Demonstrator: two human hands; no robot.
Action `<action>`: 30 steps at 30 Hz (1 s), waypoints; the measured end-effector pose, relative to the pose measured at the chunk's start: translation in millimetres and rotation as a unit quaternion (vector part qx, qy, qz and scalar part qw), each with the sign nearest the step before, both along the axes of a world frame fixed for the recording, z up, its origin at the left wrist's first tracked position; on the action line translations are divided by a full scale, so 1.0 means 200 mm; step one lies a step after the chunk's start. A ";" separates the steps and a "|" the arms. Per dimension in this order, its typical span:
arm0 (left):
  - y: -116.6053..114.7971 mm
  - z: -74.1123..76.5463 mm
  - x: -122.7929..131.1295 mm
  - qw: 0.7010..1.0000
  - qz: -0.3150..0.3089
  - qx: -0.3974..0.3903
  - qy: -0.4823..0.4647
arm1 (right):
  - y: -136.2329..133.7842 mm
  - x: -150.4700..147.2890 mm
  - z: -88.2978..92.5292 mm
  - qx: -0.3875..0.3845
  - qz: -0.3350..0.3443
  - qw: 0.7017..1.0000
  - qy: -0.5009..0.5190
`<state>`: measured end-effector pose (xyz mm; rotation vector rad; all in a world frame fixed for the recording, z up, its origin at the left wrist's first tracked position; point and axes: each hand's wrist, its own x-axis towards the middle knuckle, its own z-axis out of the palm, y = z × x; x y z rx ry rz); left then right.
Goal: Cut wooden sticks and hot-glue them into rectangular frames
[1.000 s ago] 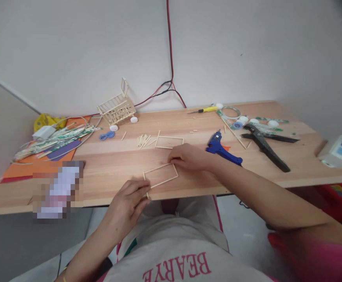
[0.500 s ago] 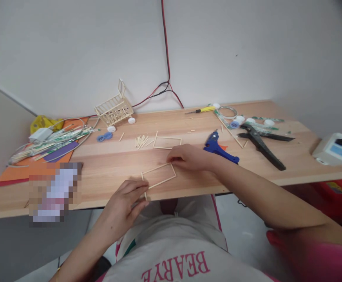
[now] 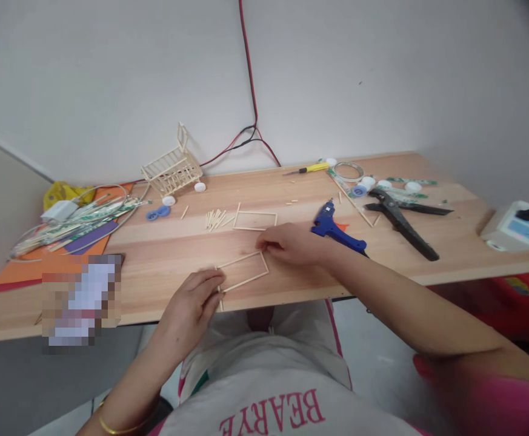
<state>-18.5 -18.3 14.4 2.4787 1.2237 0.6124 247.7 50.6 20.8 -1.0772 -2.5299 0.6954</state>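
A rectangular frame of thin wooden sticks (image 3: 245, 281) lies near the table's front edge, slightly slanted. At its left end, my left hand (image 3: 186, 312) pinches the crosswise stick between thumb and fingers. My right hand (image 3: 291, 243) is closed at the frame's far right corner, fingertips together; whether they grip the stick or something small is hidden. Just beyond sits a second stick frame (image 3: 256, 212), partly covered by the right hand. To its left is a small pile of short sticks (image 3: 214, 220). Right of my right hand lies a blue glue gun (image 3: 325, 224).
A stick-built cart (image 3: 173, 172) with white cap wheels stands near the wall. Pliers-like black cutters (image 3: 403, 227), a tape roll (image 3: 348, 172) and a yellow-handled knife (image 3: 314, 168) lie right. A blurred phone (image 3: 85, 297) and packaged sticks (image 3: 86, 221) are left.
My left thumb has moved up toward the fingers, closing on the frame's left stick. My right hand stays at the far right corner. The view has shifted slightly.
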 end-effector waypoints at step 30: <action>-0.01 -0.08 0.40 1.000 0.023 0.002 -0.021 | -0.02 0.04 0.01 -0.026 0.068 0.997 0.020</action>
